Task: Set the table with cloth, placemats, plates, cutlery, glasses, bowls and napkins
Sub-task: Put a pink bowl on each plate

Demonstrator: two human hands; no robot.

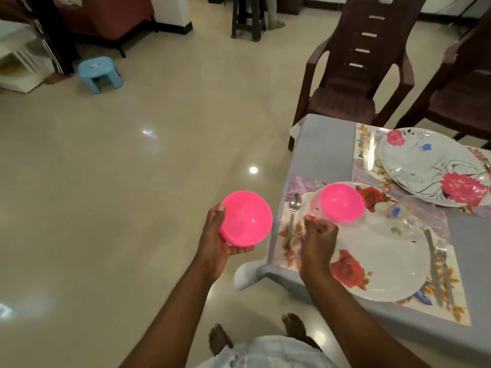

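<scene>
Bowl perched near the desk's left edge
Left hand (218,240) grips stacked bowls (245,219); right hand (318,235), fingers curled, holds nothing; the placed bowl (342,203) could tip off its plate (382,264).

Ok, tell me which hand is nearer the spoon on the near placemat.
Right. The right hand hovers just right of the spoon, over the near plate. The left hand is off the table's left edge, gripping pink bowls.
</scene>
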